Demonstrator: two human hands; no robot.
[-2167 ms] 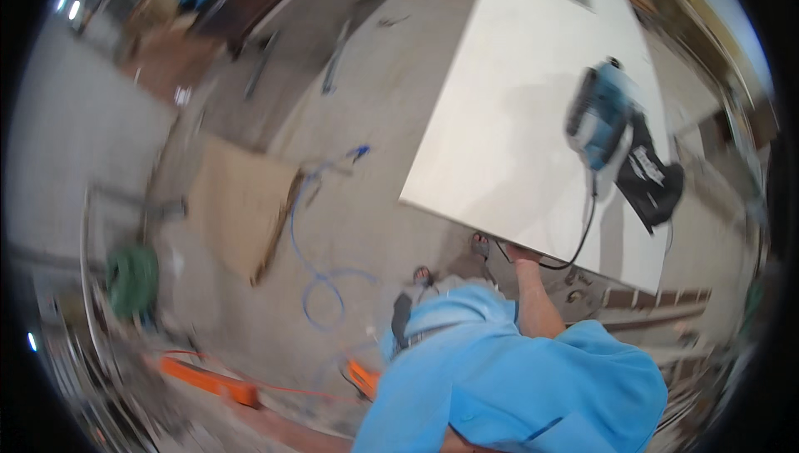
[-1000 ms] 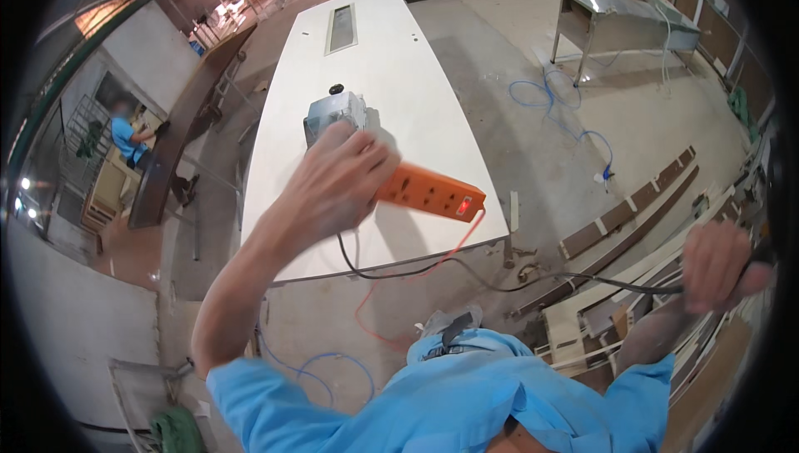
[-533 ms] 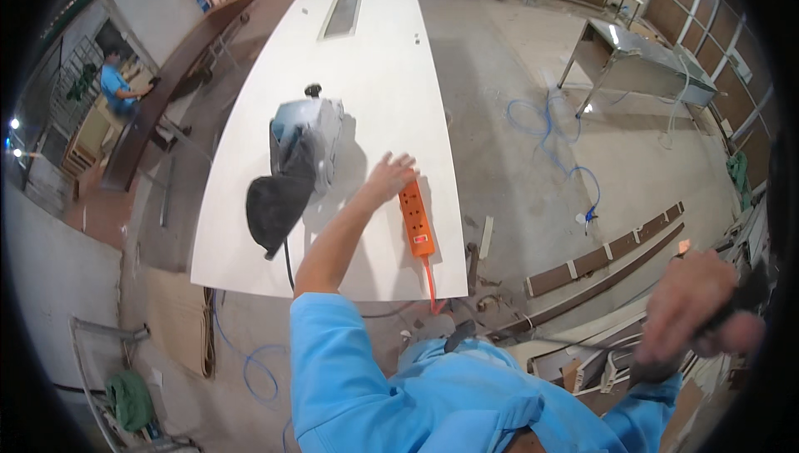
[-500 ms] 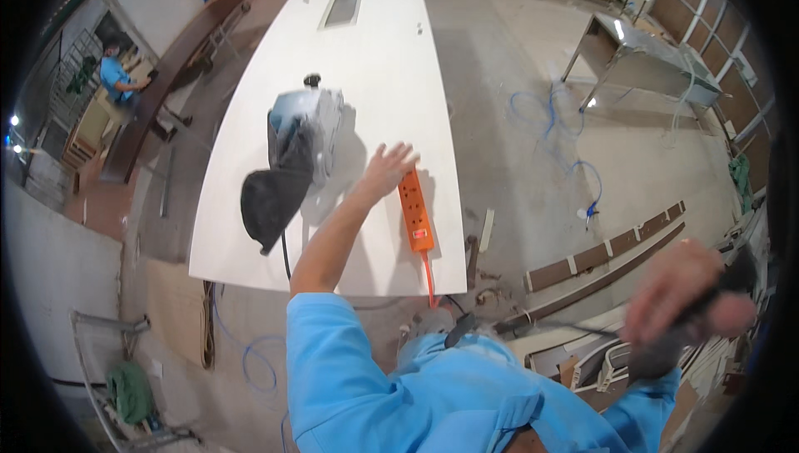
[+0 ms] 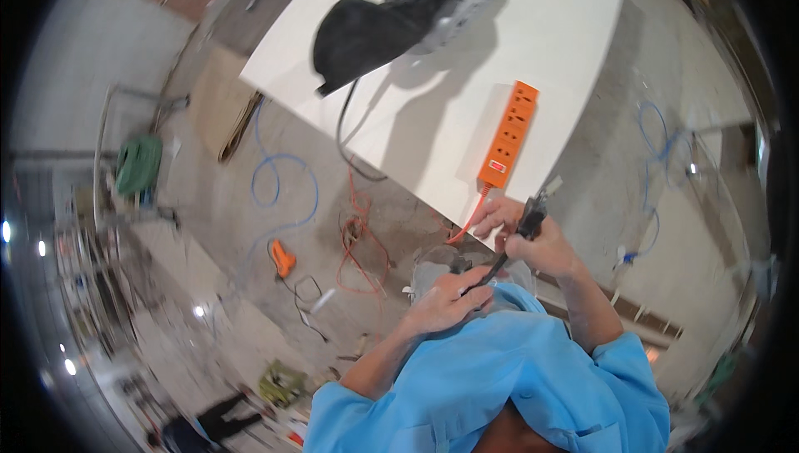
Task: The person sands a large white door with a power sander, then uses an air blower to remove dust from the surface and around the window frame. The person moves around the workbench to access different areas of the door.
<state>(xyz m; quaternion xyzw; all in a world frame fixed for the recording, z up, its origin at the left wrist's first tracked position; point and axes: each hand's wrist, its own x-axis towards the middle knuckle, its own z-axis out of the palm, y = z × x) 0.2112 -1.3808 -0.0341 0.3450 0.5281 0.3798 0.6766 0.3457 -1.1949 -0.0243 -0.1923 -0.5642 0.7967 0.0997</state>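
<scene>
My right hand grips a black plug, its metal end pointing up and to the right. From the plug a black cord runs down to my left hand, which is closed on it close to my body. Just beyond the right hand, an orange power strip lies on a white door panel. Its orange cord drops over the panel's near edge, behind the fingers. Further left on the panel stands a grey power tool, like a belt sander, with a black dust bag.
Blue hose and tangled orange cord lie on the floor to the left, near an orange tool. A green container stands by a metal frame. More blue hose lies at the right.
My left hand has left the power strip and come back to the cord near my body. The right hand has swung in from the far right with the plug. The view has turned and lowered.
</scene>
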